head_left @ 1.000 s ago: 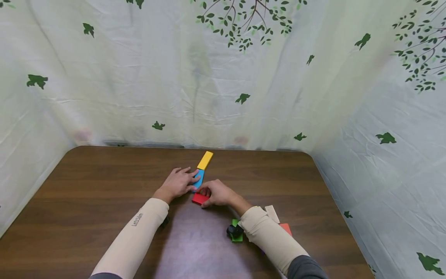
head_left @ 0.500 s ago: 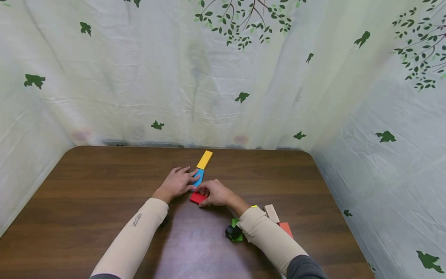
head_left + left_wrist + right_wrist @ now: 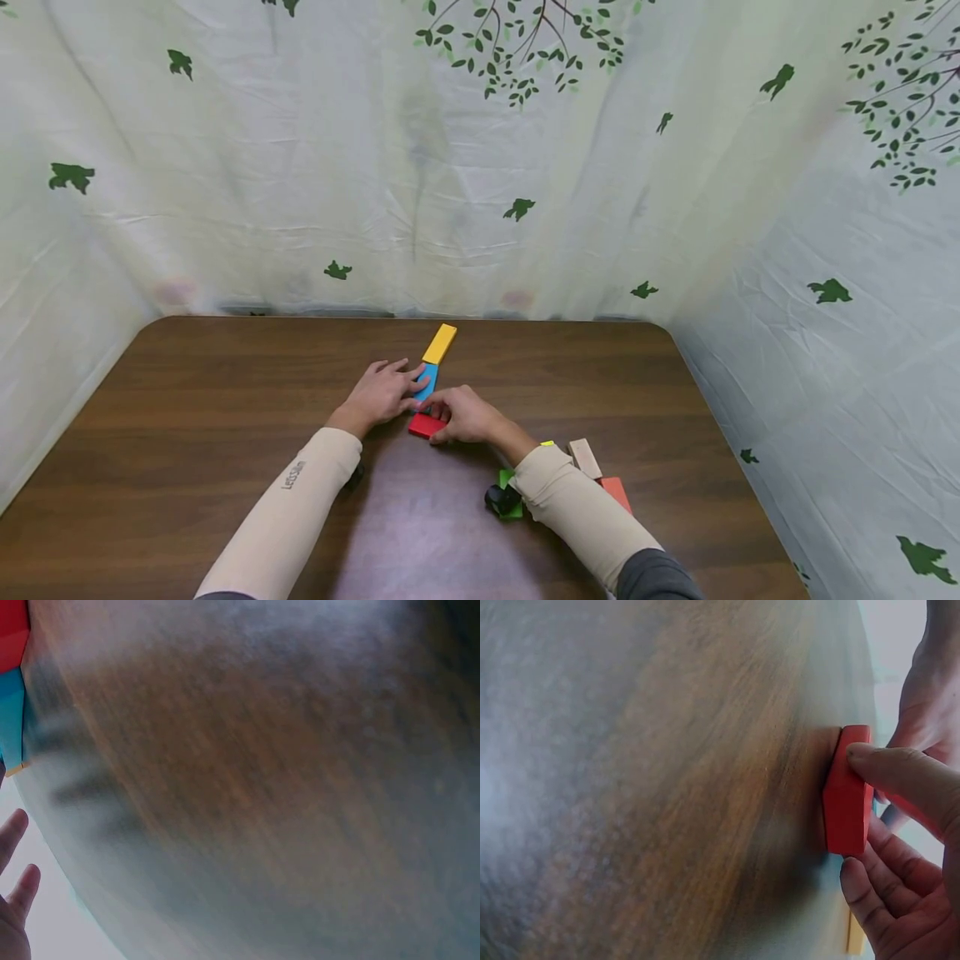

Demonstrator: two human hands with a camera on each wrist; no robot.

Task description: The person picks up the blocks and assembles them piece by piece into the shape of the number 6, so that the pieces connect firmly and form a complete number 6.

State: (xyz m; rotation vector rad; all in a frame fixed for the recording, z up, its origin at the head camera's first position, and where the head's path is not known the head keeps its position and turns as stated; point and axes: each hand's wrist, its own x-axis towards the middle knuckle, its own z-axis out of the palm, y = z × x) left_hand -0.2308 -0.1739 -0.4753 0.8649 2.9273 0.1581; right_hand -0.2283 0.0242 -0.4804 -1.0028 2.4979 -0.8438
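A flat red block lies on the table at the near end of a row, meeting a blue block, beyond which comes a yellow block. My right hand pinches the red block, the thumb on its near face and the fingers curled at its other sides. With fingers spread, my left hand rests at the left side of the blue block, fingertips over it. In the left wrist view, only two fingers and the ends of the red block and blue block show.
By my right sleeve lie a plain wood block, an orange-red block, a green block partly behind the black wrist camera, and a sliver of bright yellow. A leaf-printed white curtain hangs behind the brown table.
The red block has shifted slightly left along with my right hand's fingers. My left hand stays on the blue block. The head view has tilted a little.
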